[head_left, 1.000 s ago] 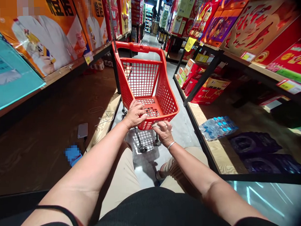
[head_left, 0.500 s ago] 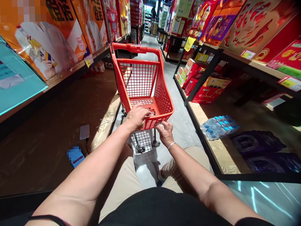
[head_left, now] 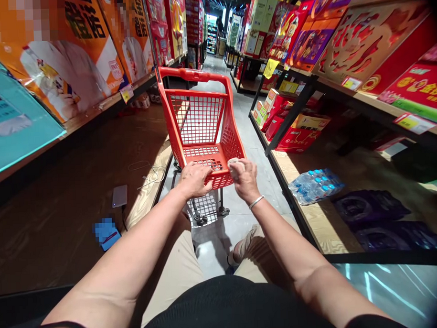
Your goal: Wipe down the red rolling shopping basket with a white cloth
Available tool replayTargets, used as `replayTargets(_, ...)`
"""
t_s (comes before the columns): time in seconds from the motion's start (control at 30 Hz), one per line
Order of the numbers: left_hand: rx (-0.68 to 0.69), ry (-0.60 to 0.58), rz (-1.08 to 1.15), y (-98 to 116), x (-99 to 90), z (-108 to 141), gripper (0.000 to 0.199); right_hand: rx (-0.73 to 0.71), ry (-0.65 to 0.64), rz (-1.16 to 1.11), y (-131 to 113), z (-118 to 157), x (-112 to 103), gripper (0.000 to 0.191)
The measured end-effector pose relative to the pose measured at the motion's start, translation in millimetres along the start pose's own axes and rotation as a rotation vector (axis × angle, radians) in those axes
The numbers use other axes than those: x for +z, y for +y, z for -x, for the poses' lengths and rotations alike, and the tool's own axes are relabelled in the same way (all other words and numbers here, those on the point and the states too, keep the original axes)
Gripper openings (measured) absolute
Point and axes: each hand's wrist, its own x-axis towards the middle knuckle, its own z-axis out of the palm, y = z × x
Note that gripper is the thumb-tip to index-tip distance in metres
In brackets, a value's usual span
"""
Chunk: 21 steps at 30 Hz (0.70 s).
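Raised right hand [head_left: 245,180] joins left hand [head_left: 193,179] on one cart [head_left: 203,131].

The small shopping cart [head_left: 203,131] at centre frame is orange-red plastic with a fine mesh pattern on its walls and floor. A pale cloth [head_left: 234,162] shows at the right hand [head_left: 245,182], whose wrist wears a silver bangle [head_left: 256,202]. Lower right, a pack of water bottles [head_left: 315,185] has blue caps. Red and gold gift boxes [head_left: 296,132] fill the right shelves; orange boxes [head_left: 74,54] and a teal box [head_left: 12,118] stand upper left. The floor [head_left: 242,225] is grey.
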Motion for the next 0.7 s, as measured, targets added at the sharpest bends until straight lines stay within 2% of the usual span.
replayTargets(0.1, -0.01, 0.002, -0.007, 0.3, -1.3, 1.5, 0.02, -0.167, -0.098, 0.001, -30.1, 3.8, 13.9, 0.039)
replayTargets(0.17, -0.011, 0.001, -0.009, -1.4, -2.3, 3.0, 0.019, -0.253, -0.095, 0.0, -32.2, 4.5, 16.6, 0.032)
replayTargets(0.27, -0.013, -0.017, -0.021, -5.8, -3.0, 3.9, 0.02, -0.227, -0.041, 0.019, 0.7, -2.2, 6.0, 0.03)
replayTargets(0.37, -0.018, -0.045, -0.025, -8.6, -2.9, 1.8, 0.019, -0.133, 0.014, 0.022, 48.0, -13.1, -9.4, 0.04)
replayTargets(0.43, -0.029, -0.047, -0.024, -8.7, -2.4, -0.5, 0.02, -0.084, 0.04, 0.0, 66.9, -14.8, -10.0, 0.047)
replayTargets(0.53, -0.062, -0.051, -0.03, -7.4, -1.7, -2.9, 0.022, 0.031, 0.144, -0.048, 65.7, 3.8, 16.1, 0.048)
replayTargets(0.63, -0.062, -0.054, -0.034, -6.4, -1.5, -2.9, 0.022, 0.223, 0.272, -0.078, 43.3, 45.4, 66.8, 0.048)
replayTargets(0.7, -0.055, -0.04, -0.034, -6.4, -1.7, -1.9, 0.022, 0.344, 0.269, -0.093, 29.1, 72.8, 99.2, 0.047)
